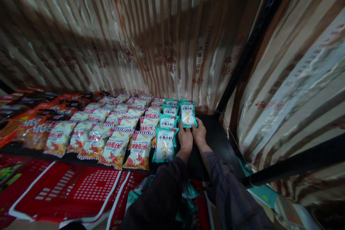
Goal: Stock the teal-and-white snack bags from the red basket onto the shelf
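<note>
A teal-and-white snack bag (188,114) stands at the back of the black shelf (223,138), right of a column of matching teal bags (165,145). My left hand (185,138) grips its lower left edge, close beside that column. At its lower right edge, my right hand (199,133) has its fingers closed on the same bag. The palms face inward, and some fingertips are hidden behind the bag.
Rows of white-and-orange snack bags (113,147) lie to the left, then orange bags (36,129). Red baskets (81,187) sit below the shelf front, one holding teal bags (190,190). A black post (237,68) rises at the back right before striped curtains (151,36).
</note>
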Tool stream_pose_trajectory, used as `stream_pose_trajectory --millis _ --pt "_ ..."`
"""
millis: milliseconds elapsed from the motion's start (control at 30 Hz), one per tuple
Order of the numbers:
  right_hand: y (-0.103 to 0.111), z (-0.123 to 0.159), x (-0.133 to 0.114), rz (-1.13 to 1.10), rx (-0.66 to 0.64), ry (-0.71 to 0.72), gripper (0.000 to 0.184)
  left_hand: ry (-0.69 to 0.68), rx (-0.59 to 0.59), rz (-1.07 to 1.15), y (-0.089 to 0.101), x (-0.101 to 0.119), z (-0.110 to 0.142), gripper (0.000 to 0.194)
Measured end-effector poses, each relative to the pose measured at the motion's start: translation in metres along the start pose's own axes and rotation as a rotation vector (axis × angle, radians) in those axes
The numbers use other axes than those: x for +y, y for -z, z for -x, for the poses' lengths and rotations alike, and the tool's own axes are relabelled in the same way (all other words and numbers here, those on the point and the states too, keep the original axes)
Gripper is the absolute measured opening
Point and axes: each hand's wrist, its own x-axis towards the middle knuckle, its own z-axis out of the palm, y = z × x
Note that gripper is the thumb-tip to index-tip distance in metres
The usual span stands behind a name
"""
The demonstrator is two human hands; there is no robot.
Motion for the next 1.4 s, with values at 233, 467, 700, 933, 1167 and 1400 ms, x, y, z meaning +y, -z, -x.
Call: stream_pose_trajectory --millis 233,467,700,933,1167,1400 --pt "0.001 0.004 -0.006 0.240 -0.041 0.060 0.053 -0.027 0.023 -0.033 -0.003 0.004 -0.006 0.047" --pt "-0.001 0.005 -0.005 0.340 0.020 0.201 0.051 -0.035 0.031 -0.065 -0.008 0.000 -0.007 0.047" --pt "-0.006 -0.001 0.005 0.273 -0.034 0.266 0.058 -0.029 0.019 -0.118 -0.006 0.001 -0.007 0.043" --pt "-0.007 -0.004 0.005 0.250 -0.069 0.300 0.057 -0.017 -0.032 -0.146 -0.008 -0.001 -0.004 0.043" --pt "-0.010 -0.007 0.006 0.223 -0.075 0.284 0.057 -0.058 0.001 -0.124 -0.017 -0.014 -0.014 0.043" --pt "-0.010 -0.006 0.003 0.242 -0.099 0.263 0.058 -0.076 0.011 -0.124 -0.016 -0.013 -0.015 0.042"
